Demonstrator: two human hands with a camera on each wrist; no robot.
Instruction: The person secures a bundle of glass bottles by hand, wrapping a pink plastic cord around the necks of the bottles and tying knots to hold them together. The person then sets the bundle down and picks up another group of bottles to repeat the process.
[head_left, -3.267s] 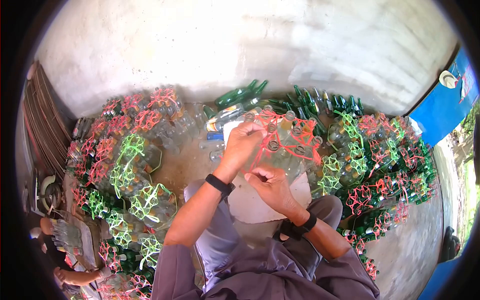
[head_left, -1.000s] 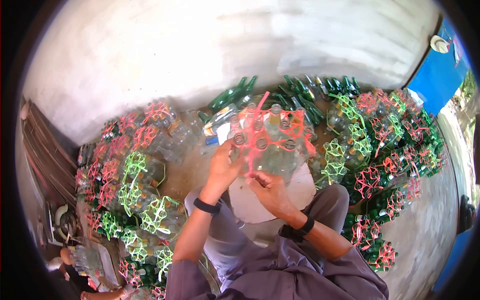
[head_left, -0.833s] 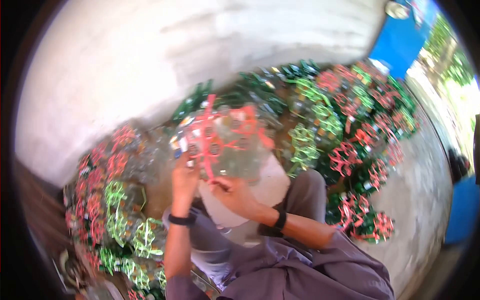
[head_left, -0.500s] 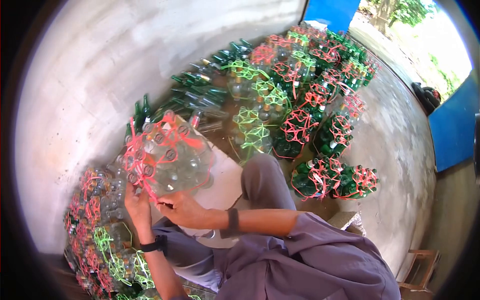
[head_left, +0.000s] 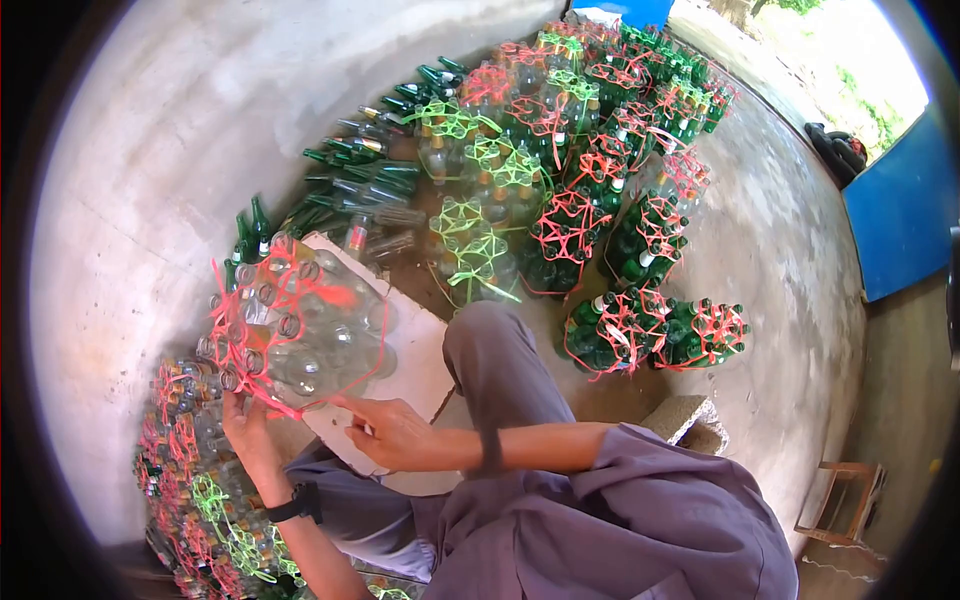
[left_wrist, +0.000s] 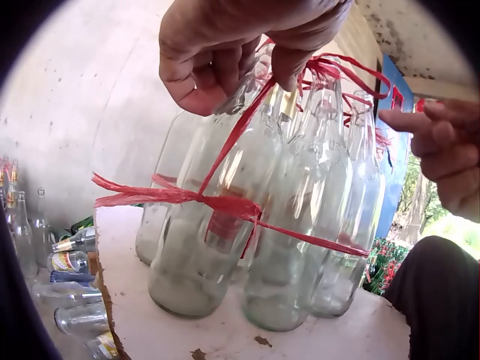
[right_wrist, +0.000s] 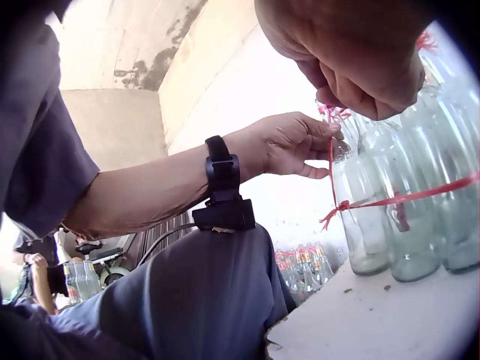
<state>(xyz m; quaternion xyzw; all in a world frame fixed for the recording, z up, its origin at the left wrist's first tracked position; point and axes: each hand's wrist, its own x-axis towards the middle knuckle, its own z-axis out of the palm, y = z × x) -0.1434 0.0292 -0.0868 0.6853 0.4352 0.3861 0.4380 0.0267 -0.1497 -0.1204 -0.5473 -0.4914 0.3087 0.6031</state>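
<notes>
The bundle of clear glass bottles (head_left: 300,320), on the white counter (head_left: 420,340), is pinched by its red plastic string (left_wrist: 225,202) in the grip of the left hand (head_left: 245,425); the right hand (head_left: 395,435) has let go and lies loose beside it, so the knot seems done.

1. Bundle of clear glass bottles (left_wrist: 187,277): glossy, smooth, transparent.
2. Red plastic raffia string (left_wrist: 172,196): thin, slightly shiny, frayed.
3. Flat white slab (left_wrist: 150,322) beneath: matt, chipped.
4. Dark green glass bottles (head_left: 590,345), right: glossy.
5. Grey concrete floor (head_left: 800,300): rough, matt.
</notes>
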